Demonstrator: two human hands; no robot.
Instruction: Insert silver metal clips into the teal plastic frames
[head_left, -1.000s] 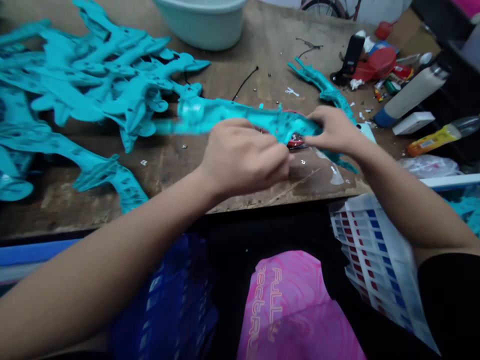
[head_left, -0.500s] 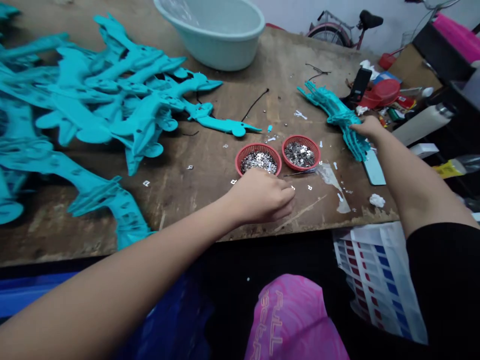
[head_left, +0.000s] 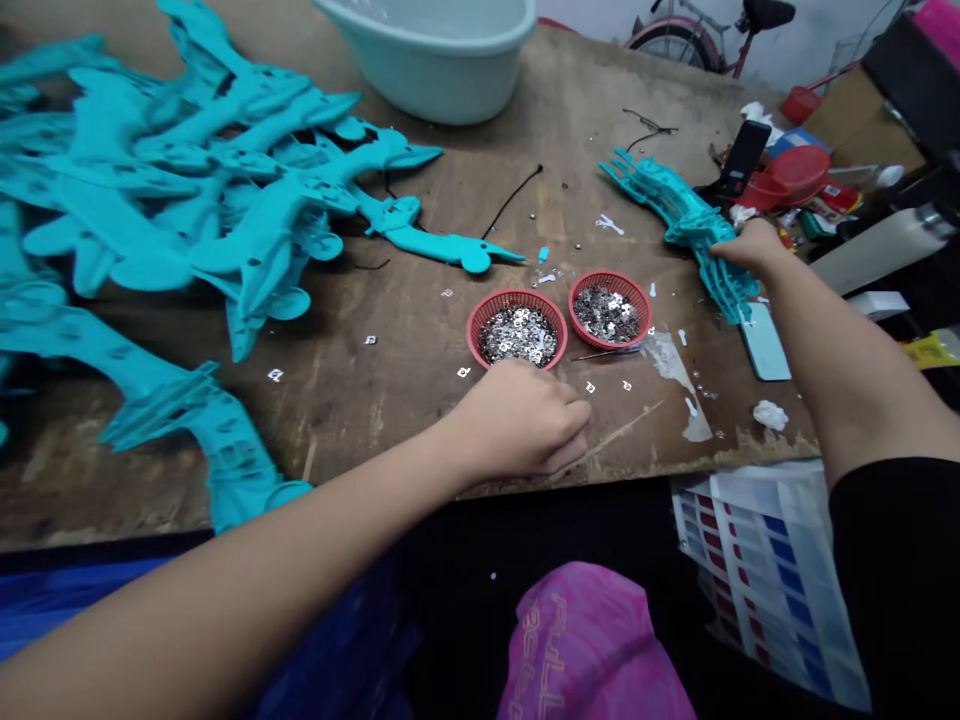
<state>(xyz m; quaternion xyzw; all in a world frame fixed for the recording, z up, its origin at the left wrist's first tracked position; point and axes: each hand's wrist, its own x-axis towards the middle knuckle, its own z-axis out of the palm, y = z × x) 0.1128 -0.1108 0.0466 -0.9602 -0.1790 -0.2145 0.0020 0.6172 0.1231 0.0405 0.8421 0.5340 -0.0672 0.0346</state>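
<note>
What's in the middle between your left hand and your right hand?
The head view shows a red basket and a second red basket, both holding silver metal bits, between the left hand and the right hand.

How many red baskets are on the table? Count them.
2: one basket just beyond the left hand, the other basket beside it to the right, both holding silver bits.

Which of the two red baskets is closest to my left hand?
The red basket on the left, directly beyond your left hand; the other red basket sits further right.
</note>
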